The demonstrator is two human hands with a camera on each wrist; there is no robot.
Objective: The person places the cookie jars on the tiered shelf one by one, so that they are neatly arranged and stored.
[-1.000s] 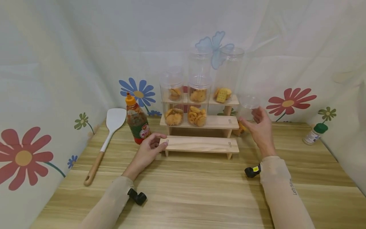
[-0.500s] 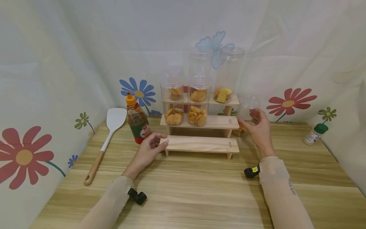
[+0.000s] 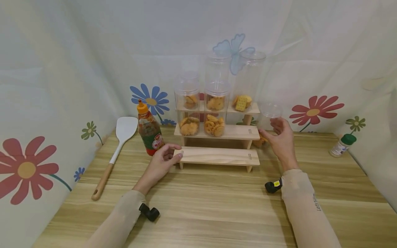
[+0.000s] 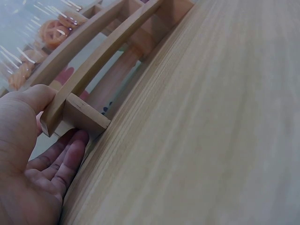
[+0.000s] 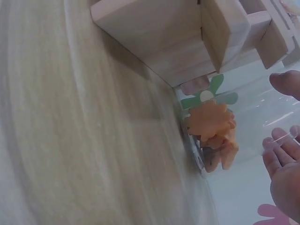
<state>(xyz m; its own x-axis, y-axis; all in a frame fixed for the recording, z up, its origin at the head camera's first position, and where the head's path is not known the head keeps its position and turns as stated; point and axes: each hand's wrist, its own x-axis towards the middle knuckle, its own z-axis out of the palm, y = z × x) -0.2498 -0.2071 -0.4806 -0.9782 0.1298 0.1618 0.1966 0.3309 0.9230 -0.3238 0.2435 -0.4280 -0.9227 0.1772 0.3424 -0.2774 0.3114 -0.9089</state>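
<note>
My left hand (image 3: 162, 161) holds the left end of the lowest step of a three-tier wooden display rack (image 3: 217, 155). In the left wrist view its thumb lies at the plank's end, and the curled fingers (image 4: 70, 157) sit below, beside the short leg. Right of the rack, a clear lidded jar (image 3: 270, 112) stands on the table, gripped by my right hand (image 3: 283, 143) between thumb and fingers. Orange flower-shaped crackers (image 5: 210, 121) lie at its bottom in the right wrist view. Jars with snacks (image 3: 214, 125) stand on the middle and top tiers; the lowest tier is bare.
A sauce bottle (image 3: 150, 132) with an orange cap stands close behind my left hand. Farther left lies a white spatula (image 3: 125, 129) with a wooden handle. A green-capped shaker (image 3: 341, 146) is near the table's right edge. A flowered curtain (image 3: 198, 31) hangs behind.
My right hand has shifted very slightly around the jar at the right. My left hand keeps its place on the rack, and the other things stay where they were.
</note>
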